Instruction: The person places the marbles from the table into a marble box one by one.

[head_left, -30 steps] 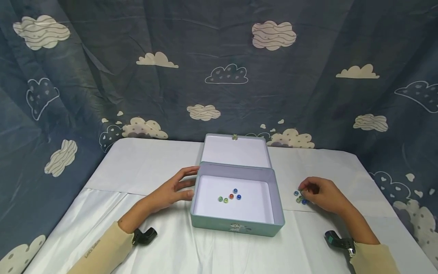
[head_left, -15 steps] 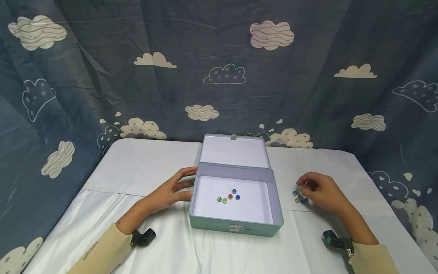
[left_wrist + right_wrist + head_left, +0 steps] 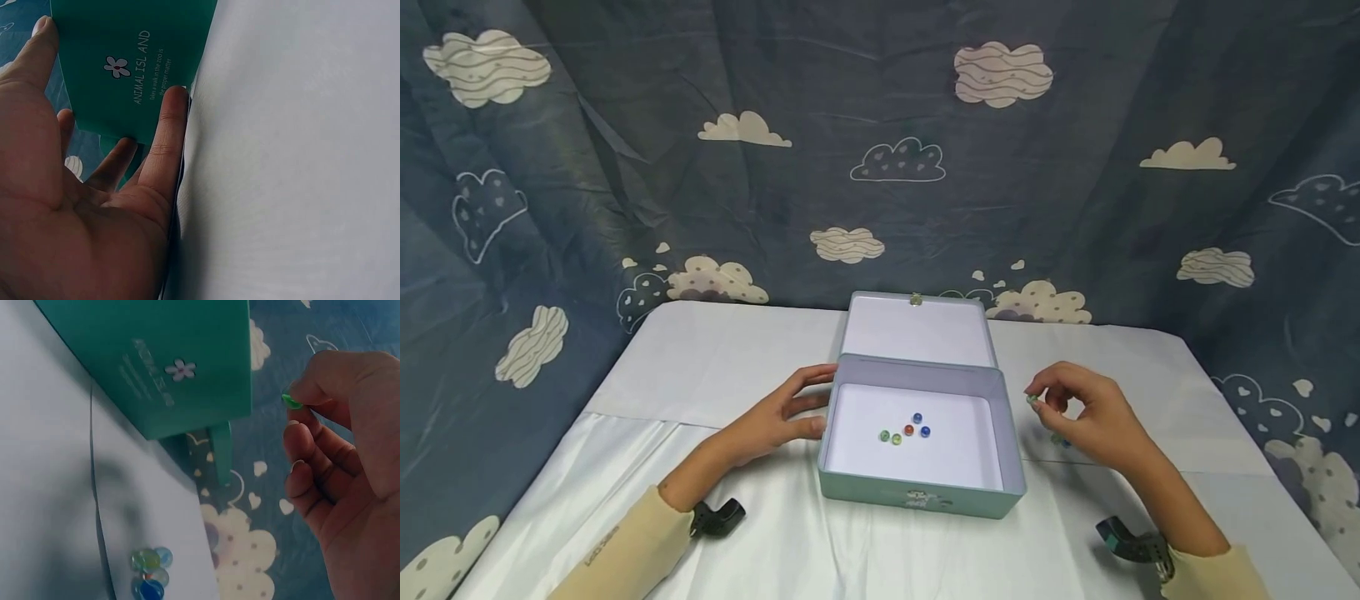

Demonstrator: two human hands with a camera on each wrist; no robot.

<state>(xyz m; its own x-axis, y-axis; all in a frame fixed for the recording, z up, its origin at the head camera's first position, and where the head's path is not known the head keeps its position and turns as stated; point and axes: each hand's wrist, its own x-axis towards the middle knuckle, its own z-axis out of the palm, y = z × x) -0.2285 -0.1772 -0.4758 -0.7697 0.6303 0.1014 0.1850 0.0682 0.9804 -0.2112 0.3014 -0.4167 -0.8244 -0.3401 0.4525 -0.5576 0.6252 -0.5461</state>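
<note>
A teal-green box (image 3: 917,494) stands with its lid (image 3: 917,329) folded back. Several marbles, among them a red marble (image 3: 909,430) and a blue marble (image 3: 925,432), lie on its white floor. My left hand (image 3: 771,423) touches the box's left side with its fingers extended. In the left wrist view, those fingertips rest against the printed green wall (image 3: 125,37). Between thumb and forefinger, my right hand (image 3: 1093,417) pinches a green marble (image 3: 289,401) above the table, right of the box. Below that hand is a small cluster of marbles (image 3: 150,570), partly hidden in the head view.
A white cloth (image 3: 760,542) covers the table, with a crease running across it. Behind and at the sides hangs a dark blue curtain (image 3: 820,100) with cloud prints. Each wrist carries a black camera strap.
My right hand has lifted the green marble from the cluster and moved left and up, towards the box. The left hand and the box keep their places.
</note>
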